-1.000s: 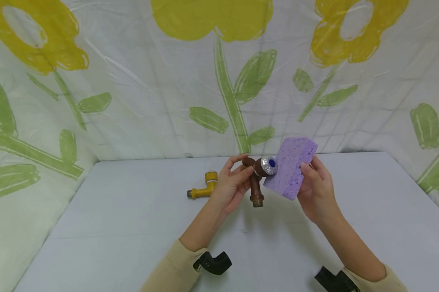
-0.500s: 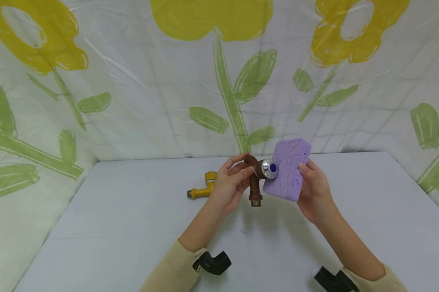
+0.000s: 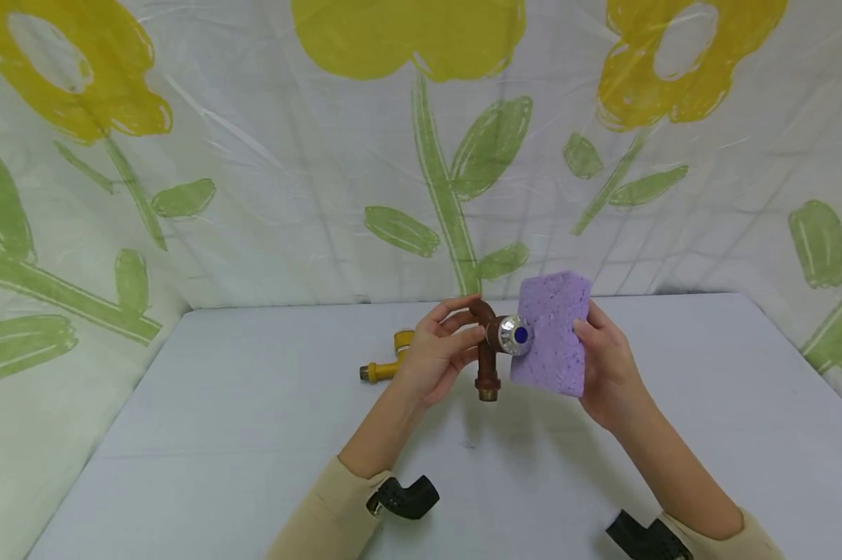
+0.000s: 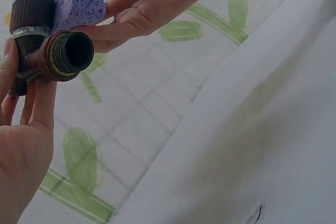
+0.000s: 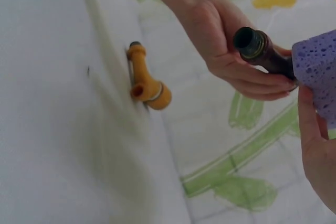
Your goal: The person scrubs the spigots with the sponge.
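My left hand [image 3: 436,351] grips a brown tap [image 3: 487,362] above the table, its threaded end pointing down and its silver knob with a blue centre facing right. Fingers and thumb close around the tap's body, as the left wrist view shows at the dark threaded pipe end [image 4: 73,53]. In my right hand [image 3: 606,369] is a purple sponge [image 3: 552,334], pinched at its right edge between thumb and fingers. The sponge's left side meets the knob from behind. A yellow tap [image 3: 382,371] lies on the table behind my left hand, partly hidden by it.
The white table [image 3: 218,435] reaches back to a hanging sheet [image 3: 288,194] painted with yellow flowers and green leaves. A black wrist camera mount [image 3: 403,498] sits at my left cuff, and another mount [image 3: 648,537] at my right cuff.
The sponge has moved slightly left and down along the knob and turned more upright. The brown tap has turned a little, its threaded end shifting left. Both hands keep their hold.
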`<action>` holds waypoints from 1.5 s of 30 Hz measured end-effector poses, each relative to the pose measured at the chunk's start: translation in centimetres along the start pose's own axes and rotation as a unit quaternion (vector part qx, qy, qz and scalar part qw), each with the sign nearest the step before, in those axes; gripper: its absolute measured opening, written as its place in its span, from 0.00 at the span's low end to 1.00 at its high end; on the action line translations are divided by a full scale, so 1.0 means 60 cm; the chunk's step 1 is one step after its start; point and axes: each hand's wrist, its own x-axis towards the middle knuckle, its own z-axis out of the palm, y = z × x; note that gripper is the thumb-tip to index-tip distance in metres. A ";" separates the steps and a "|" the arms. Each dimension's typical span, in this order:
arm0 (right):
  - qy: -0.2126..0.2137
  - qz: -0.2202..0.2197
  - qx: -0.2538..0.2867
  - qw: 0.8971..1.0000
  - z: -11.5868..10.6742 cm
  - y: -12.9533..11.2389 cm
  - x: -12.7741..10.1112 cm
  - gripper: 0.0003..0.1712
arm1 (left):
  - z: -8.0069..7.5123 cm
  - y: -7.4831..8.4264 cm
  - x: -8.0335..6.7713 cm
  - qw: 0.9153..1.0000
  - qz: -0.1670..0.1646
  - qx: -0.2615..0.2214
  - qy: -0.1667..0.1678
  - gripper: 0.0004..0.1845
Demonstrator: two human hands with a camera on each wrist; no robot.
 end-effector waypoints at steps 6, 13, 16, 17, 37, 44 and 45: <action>-0.001 0.013 -0.016 1.000 0.001 -0.003 -0.002 0.20 | -0.009 0.002 0.000 1.000 -0.005 0.018 -0.018 0.26; -0.003 0.048 -0.043 0.998 -0.003 -0.008 -0.001 0.19 | -0.016 0.010 0.002 0.998 -0.012 0.040 -0.036 0.27; 0.006 0.083 -0.083 0.993 -0.005 -0.013 -0.001 0.18 | -0.017 0.013 0.002 0.998 -0.009 0.038 -0.045 0.28; 0.010 0.092 -0.094 0.991 -0.005 -0.015 -0.001 0.18 | -0.017 0.013 0.001 0.998 -0.007 0.038 -0.050 0.28; -0.165 0.154 -0.200 0.953 -0.040 -0.051 0.007 0.28 | -0.025 0.032 0.002 0.988 0.020 0.105 -0.108 0.32; -0.200 0.110 -0.197 0.953 -0.041 -0.053 0.011 0.32 | -0.028 0.038 0.002 0.986 0.005 0.138 -0.095 0.27; -0.196 0.108 -0.203 0.953 -0.041 -0.054 0.011 0.32 | -0.028 0.039 0.002 0.985 0.004 0.142 -0.094 0.26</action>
